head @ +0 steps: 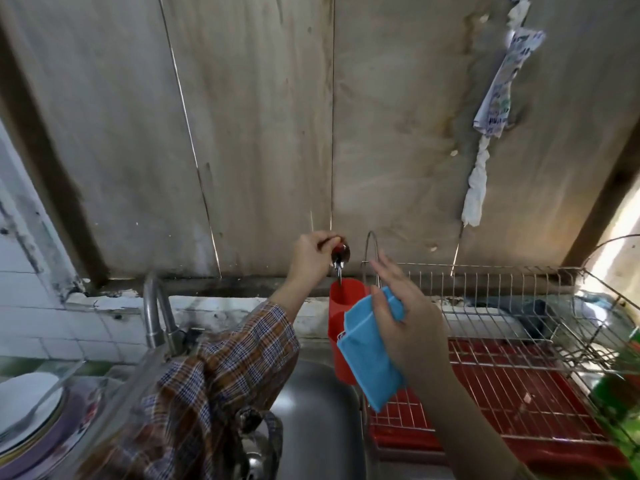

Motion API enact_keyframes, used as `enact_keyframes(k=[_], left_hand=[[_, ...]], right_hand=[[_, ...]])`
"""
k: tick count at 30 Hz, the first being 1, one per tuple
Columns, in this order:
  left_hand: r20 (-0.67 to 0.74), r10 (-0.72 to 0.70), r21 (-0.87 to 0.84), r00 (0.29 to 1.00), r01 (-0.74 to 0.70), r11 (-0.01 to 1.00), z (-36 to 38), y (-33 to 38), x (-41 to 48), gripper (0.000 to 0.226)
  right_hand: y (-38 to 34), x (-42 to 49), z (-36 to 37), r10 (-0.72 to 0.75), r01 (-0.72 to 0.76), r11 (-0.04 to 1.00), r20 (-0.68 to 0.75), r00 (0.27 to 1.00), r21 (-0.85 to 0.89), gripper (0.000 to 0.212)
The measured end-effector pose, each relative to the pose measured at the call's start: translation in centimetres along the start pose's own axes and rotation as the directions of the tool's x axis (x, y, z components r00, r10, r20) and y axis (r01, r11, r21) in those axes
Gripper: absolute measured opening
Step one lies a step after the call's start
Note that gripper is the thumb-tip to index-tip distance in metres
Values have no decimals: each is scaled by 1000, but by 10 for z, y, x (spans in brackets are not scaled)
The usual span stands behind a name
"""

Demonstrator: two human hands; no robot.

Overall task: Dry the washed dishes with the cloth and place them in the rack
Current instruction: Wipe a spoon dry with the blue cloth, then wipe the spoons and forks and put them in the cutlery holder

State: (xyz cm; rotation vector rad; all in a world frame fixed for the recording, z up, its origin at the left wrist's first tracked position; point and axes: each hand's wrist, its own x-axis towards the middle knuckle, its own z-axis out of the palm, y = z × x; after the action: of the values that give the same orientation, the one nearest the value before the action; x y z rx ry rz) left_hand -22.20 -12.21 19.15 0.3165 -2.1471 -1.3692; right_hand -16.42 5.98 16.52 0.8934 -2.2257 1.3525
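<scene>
The left hand point(311, 254), in a checked sleeve, reaches up just above the frame's centre and pinches a metal spoon point(341, 257) near its shiny bowl. The spoon's thin end points straight down at 6 o'clock, its tip at the mouth of the red cutlery holder point(341, 327); whether it touches the holder cannot be told. The holder hangs on the left end of the wire rack point(519, 341).

At 4 o'clock from the spoon, the right hand point(405, 323) holds the folded blue cloth point(367, 351). The thumb clamps it against the palm while the fingers stretch out nearly straight towards 11 o'clock. The cloth hangs down at 7 o'clock from the hand, in front of the holder.

The rack (no dishes visible on its wires) sits on a red tray point(415, 441) and fills the frame's 4 o'clock area. A steel sink point(318, 410) lies at 6 o'clock, its tap point(156, 306) at 8 o'clock. Stacked white plates point(24, 410) wait at the far 8 o'clock edge. A green bottle point(620, 393) stands at the 4 o'clock edge beside the rack.
</scene>
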Motion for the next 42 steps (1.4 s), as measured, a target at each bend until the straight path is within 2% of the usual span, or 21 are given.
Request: enact_keyframes(k=[3, 5, 12, 15, 19, 21, 24, 26, 28, 31, 36, 39, 42], left_hand=[[9, -17, -70, 1000, 18, 997, 5, -6, 3, 21], [63, -20, -93, 998, 26, 995, 8, -7, 4, 25], [198, 15, -127, 980, 11, 992, 12, -10, -6, 52], [255, 17, -91, 967, 6, 996, 10, -11, -12, 64], [279, 47, 41, 959, -60, 997, 2, -12, -21, 81], [222, 25, 7, 975, -27, 1000, -4, -11, -29, 81], [8, -33, 46, 999, 32, 998, -21, -12, -42, 62], [-114, 2, 128, 994, 12, 992, -41, -20, -51, 50], [-190, 95, 238, 977, -48, 970, -63, -29, -66, 42], [-236, 245, 420, 940, -129, 898, -100, -43, -92, 29], [-264, 412, 626, 872, -170, 761, -176, -70, -142, 24], [-264, 405, 660, 875, -141, 737, -224, -99, -169, 25], [-274, 286, 710, 918, -7, 704, -271, -134, -186, 30]], right_hand=[[-1, 0, -1, -16, 15, 999, 17, 1000, 39, 38], [0, 1, -2, -10, 8, 997, 21, 1000, 72, 37], [-2, -2, -4, 10, -12, 992, 23, 1000, 122, 40], [-5, -4, -5, -3, 3, 991, -2, 1000, 136, 43], [-10, -8, -6, -30, 41, 988, -77, 997, 148, 41], [-15, -10, -6, -9, 28, 988, -129, 992, 151, 39], [-29, -14, -7, -6, 43, 986, -221, 975, 161, 39], [-41, -15, -6, -64, 110, 978, -246, 967, 179, 36], [-55, -15, 0, -141, 193, 959, -241, 960, 209, 31], [-76, -16, 20, -175, 242, 921, -232, 957, 305, 25], [-109, -24, 79, -96, 142, 893, -126, 987, 426, 16], [-127, -35, 123, -57, 54, 894, -5, 998, 446, 22], [-146, -49, 173, -17, -36, 885, 111, 994, 464, 21]])
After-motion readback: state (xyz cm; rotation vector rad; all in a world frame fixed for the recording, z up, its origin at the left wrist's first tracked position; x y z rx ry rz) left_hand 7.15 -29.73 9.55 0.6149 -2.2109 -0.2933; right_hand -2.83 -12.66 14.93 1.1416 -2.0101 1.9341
